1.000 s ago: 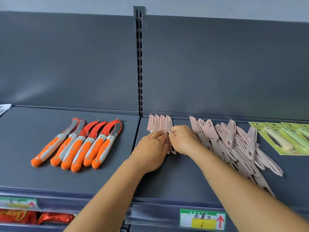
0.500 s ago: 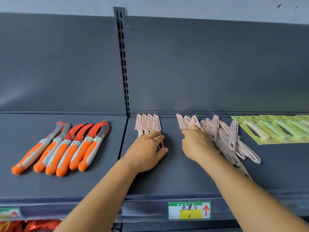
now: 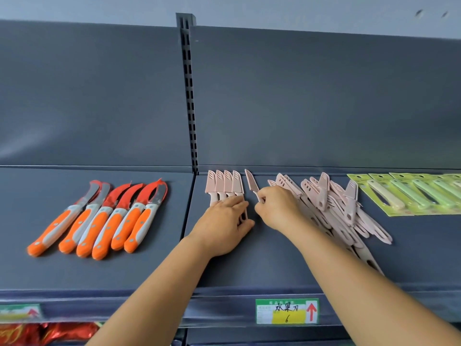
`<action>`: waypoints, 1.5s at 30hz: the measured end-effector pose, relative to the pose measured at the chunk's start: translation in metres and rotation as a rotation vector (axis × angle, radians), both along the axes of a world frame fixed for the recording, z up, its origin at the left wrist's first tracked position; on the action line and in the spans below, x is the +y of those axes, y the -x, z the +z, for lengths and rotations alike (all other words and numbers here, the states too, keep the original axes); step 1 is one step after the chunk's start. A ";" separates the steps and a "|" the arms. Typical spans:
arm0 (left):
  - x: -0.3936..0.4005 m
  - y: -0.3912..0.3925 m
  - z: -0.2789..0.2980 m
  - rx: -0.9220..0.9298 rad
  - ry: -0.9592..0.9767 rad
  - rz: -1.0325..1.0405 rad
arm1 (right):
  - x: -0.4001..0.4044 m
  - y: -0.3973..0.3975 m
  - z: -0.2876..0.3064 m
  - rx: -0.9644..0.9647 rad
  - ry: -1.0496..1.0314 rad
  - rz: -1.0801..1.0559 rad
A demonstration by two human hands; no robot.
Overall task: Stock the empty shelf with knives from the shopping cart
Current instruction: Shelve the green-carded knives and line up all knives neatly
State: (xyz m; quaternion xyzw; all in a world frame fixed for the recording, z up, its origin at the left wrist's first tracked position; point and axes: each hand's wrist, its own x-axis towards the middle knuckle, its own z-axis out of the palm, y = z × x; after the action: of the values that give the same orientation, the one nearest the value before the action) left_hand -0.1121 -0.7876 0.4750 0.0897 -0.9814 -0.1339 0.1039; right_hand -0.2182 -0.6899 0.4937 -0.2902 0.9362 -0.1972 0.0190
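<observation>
matt pink plastic knife sheaths (image 3: 224, 183)

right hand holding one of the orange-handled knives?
No: the right hand pinches a single pink sheathed knife, while the orange-handled curved knives lie untouched on the shelf's left section.

Left hand (image 3: 224, 222) flat, right hand (image 3: 275, 207) pinching

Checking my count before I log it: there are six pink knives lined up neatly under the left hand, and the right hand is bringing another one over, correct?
Not six: the head view shows four pink knives lined up under the left hand. The right hand is indeed bringing another one over.
</observation>
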 end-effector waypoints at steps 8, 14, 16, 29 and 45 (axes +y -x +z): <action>-0.001 0.000 0.000 0.036 -0.043 -0.029 | -0.010 -0.007 -0.003 -0.038 0.069 0.057; -0.002 0.001 0.001 0.029 -0.034 -0.032 | -0.003 -0.010 -0.002 -0.056 0.106 0.111; -0.003 0.002 0.000 0.034 -0.018 -0.045 | 0.001 -0.012 -0.001 -0.069 0.138 0.127; 0.002 0.014 -0.002 0.032 0.086 -0.085 | 0.048 0.014 -0.008 0.131 -0.185 -0.069; 0.002 0.013 -0.006 0.061 0.012 -0.092 | 0.003 0.002 0.002 -0.230 0.448 -0.111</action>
State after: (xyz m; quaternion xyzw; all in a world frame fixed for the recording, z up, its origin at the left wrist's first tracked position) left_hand -0.1256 -0.7855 0.4686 0.0395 -0.9817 -0.1352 0.1279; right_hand -0.2197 -0.6870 0.4962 -0.2107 0.8754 -0.4321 0.0500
